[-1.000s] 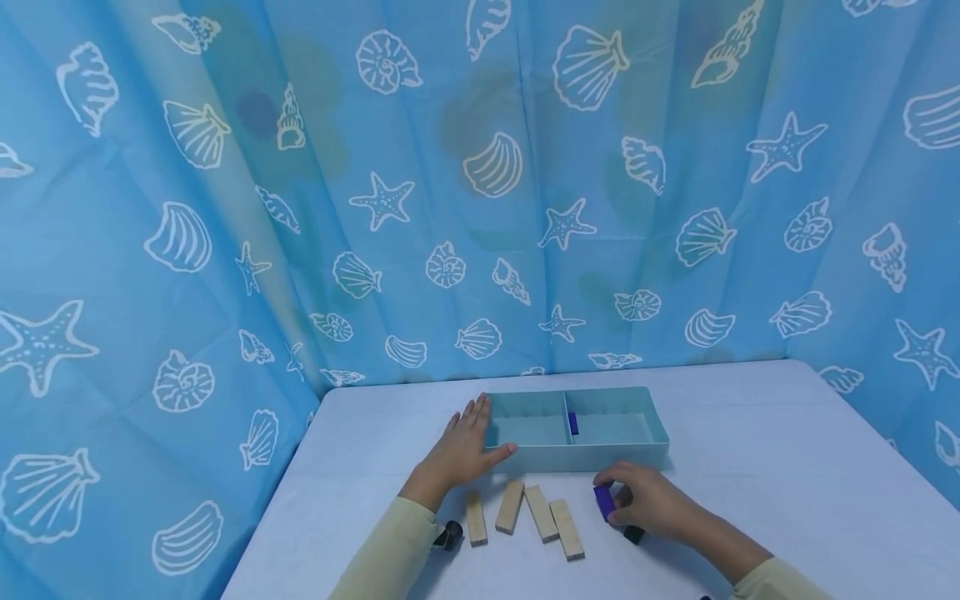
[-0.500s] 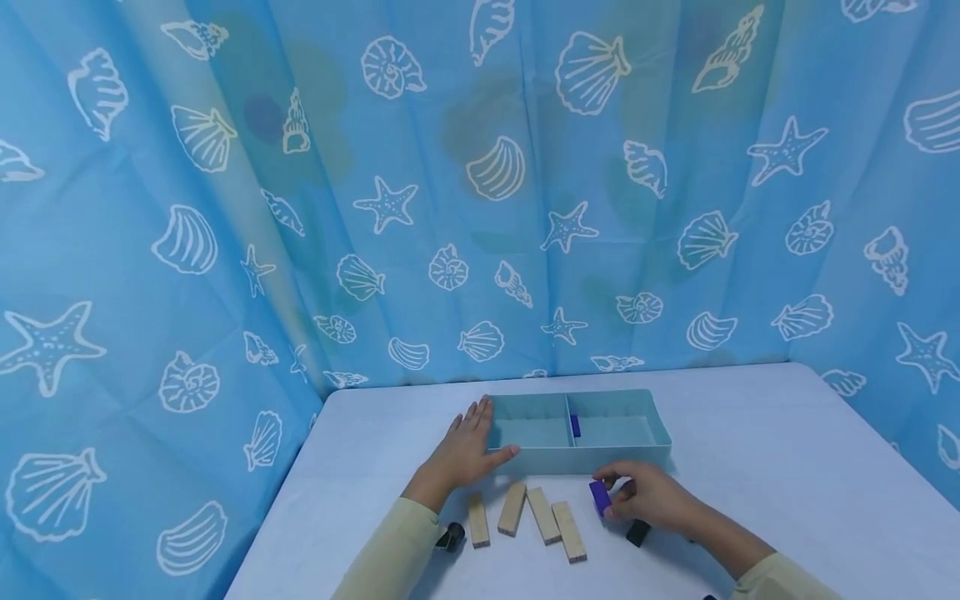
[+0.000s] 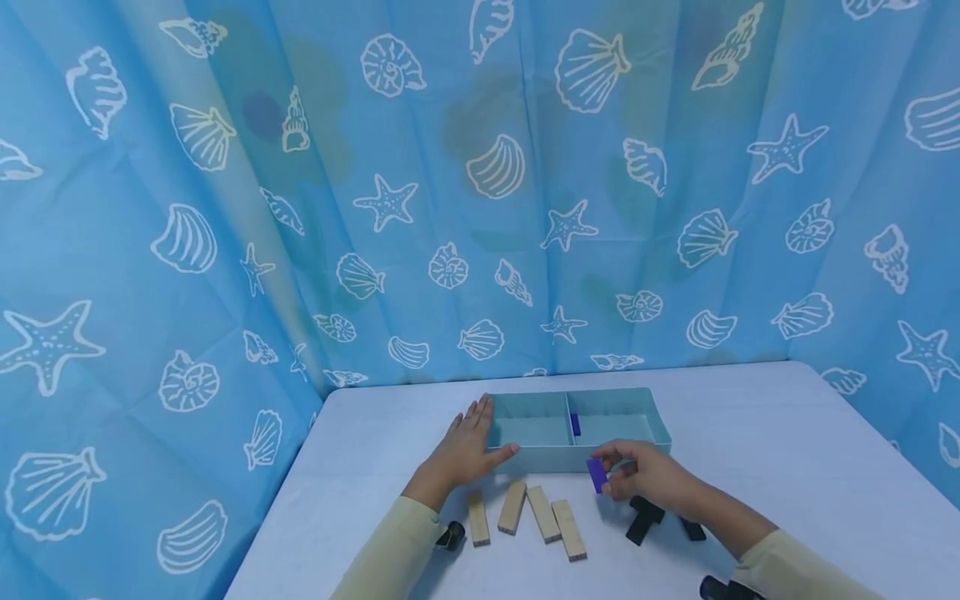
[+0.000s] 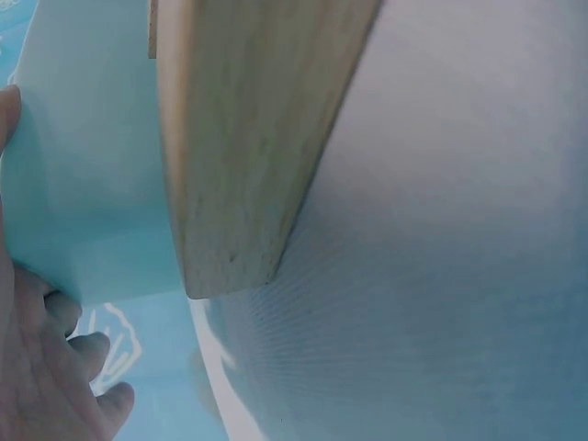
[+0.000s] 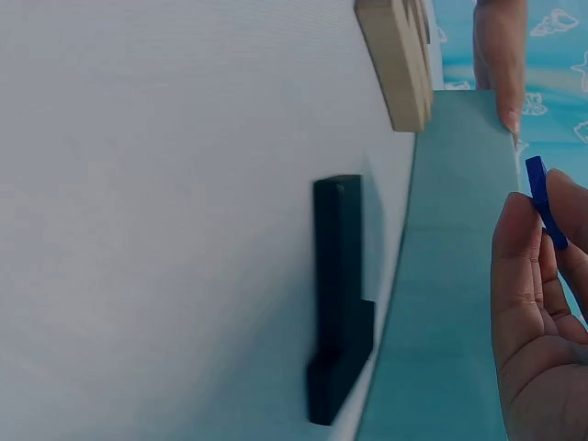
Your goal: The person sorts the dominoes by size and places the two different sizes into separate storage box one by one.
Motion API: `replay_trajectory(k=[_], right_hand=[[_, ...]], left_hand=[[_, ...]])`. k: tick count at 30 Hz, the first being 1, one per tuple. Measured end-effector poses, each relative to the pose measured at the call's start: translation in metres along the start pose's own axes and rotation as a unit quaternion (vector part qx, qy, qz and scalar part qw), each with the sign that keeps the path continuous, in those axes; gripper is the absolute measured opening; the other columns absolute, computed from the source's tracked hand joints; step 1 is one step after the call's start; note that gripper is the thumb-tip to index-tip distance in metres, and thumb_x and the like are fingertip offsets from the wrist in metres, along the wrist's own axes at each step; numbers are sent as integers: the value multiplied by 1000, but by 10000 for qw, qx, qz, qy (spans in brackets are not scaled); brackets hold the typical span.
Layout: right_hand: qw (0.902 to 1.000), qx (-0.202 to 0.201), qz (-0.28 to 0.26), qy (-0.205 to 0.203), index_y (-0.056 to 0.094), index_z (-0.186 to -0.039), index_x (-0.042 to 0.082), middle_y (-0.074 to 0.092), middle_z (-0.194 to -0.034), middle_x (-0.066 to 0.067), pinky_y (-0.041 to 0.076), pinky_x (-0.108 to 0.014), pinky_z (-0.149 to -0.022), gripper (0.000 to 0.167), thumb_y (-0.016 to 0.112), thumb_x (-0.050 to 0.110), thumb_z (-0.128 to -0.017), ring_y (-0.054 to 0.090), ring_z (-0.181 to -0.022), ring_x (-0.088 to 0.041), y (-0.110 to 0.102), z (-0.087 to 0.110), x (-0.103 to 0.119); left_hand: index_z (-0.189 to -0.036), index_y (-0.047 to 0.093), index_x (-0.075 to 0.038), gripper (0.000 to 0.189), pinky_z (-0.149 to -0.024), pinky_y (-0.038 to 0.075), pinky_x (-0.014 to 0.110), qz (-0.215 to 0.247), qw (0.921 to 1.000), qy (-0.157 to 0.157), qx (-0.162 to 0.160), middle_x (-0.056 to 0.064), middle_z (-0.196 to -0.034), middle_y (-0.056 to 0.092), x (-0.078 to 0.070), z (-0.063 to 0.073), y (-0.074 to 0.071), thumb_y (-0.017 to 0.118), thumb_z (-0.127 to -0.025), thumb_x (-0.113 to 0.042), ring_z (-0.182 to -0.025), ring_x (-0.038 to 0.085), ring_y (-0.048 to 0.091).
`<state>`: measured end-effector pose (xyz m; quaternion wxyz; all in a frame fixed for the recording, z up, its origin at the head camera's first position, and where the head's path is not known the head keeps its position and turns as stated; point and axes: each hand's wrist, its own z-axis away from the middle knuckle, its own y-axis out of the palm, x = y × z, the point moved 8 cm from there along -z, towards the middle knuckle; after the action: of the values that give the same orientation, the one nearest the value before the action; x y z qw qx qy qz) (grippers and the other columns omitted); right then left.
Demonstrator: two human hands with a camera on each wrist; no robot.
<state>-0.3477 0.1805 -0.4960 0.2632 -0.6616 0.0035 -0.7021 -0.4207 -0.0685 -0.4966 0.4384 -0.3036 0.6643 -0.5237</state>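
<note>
Between thumb and fingertips, my right hand [image 3: 651,477] pinches a small purple block [image 3: 597,475] at the front wall of a teal two-compartment tray [image 3: 536,460]. The right wrist view shows the blue-looking block [image 5: 538,188] edge-on in those fingertips. My left hand [image 3: 462,450] rests on the tray's left end, fingers straight along the side and thumb at the front rim. Another purple block [image 3: 576,424] stands against the divider in the right compartment. Several plain wooden blocks [image 3: 569,531] lie before the tray, one [image 4: 257,138] large in the left wrist view.
Black blocks [image 3: 640,527] lie below the right hand, two of them overlapping, and another black block [image 3: 692,529] is beside the right forearm. A white cloth covers the table [image 3: 375,425]. A blue shell-patterned curtain [image 3: 420,250] hangs behind it.
My right hand has risen off the table and moved toward the tray with the purple block, uncovering the black blocks beneath. The left hand keeps its place on the tray.
</note>
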Motion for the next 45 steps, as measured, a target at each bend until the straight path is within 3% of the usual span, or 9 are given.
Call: replay_trajectory(k=[7,15,25,38,45], right_hand=[[9994,-59,-120,-314,55,-130,-4,56,-106,-13,58,-39,-74,49,72,3,-85,64,-88,-25,-8,-3,16],[9985,-392,239,-282,57,-130,-1,57,-107,-11,57,-38,-75,46,71,4,-86,64,-88,-23,-24,-11,20],[9976,-361,390,-451,54,-131,-5,57,-107,-13,57,-38,-75,47,69,3,-88,66,-89,-26,-39,-32,28],[9975,-468,447,-274,55,-130,-2,57,-109,-15,57,-37,-78,44,68,1,-88,65,-94,-29,-48,-61,25],[9973,-591,421,139,55,-131,0,58,-108,-15,57,-37,-77,45,66,-4,-87,68,-91,-26,-48,-81,13]], left_hand=[[-156,10,-3,96,-116,12,48,-60,10000,22,-32,9,-162,6,0,-1,-2,43,-93,-67,-147,27,10],[-155,16,-1,97,-116,13,47,-685,9976,41,-13,11,-161,12,-4,-1,-5,38,-92,-72,-147,28,11],[-155,14,-2,97,-116,11,47,-600,9982,-26,54,11,-161,10,-4,0,-3,40,-92,-70,-147,28,8],[-156,11,-3,97,-116,10,46,-528,9986,49,40,10,-162,7,-6,-3,-3,37,-92,-71,-147,26,7],[-155,13,-2,96,-116,11,47,-492,9988,-28,58,11,-161,9,-4,-1,-2,40,-93,-69,-147,28,9]])
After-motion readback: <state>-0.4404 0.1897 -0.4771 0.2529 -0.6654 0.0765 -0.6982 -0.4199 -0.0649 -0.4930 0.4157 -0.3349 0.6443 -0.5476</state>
